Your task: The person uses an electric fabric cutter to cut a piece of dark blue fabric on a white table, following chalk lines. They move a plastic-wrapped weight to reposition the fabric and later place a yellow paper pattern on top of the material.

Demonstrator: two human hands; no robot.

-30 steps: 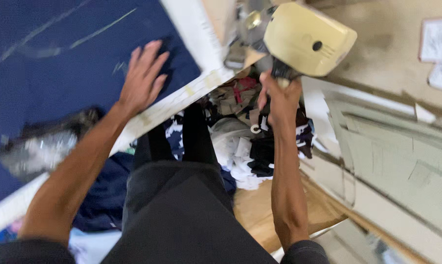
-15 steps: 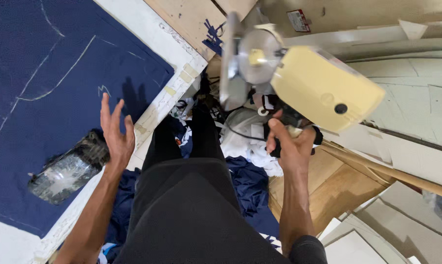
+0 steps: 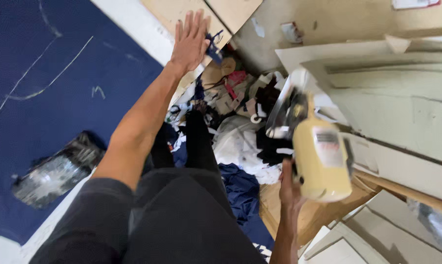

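Left hand [image 3: 190, 41] stretched forward, fingers spread — right hand [image 3: 288, 186] clenched low.

We count one cream-yellow handheld cutting machine [image 3: 321, 161] and one dark blue fabric sheet [image 3: 59, 93] with chalk lines. We also count one crumpled clear plastic bag [image 3: 57, 171] and two bare hands [image 3: 190, 41].

The cloth [image 3: 59, 98] is dark blue with white chalk lines. The cutter [image 3: 321, 161] is pale yellow. The scraps [image 3: 240, 142] are white, black and blue.
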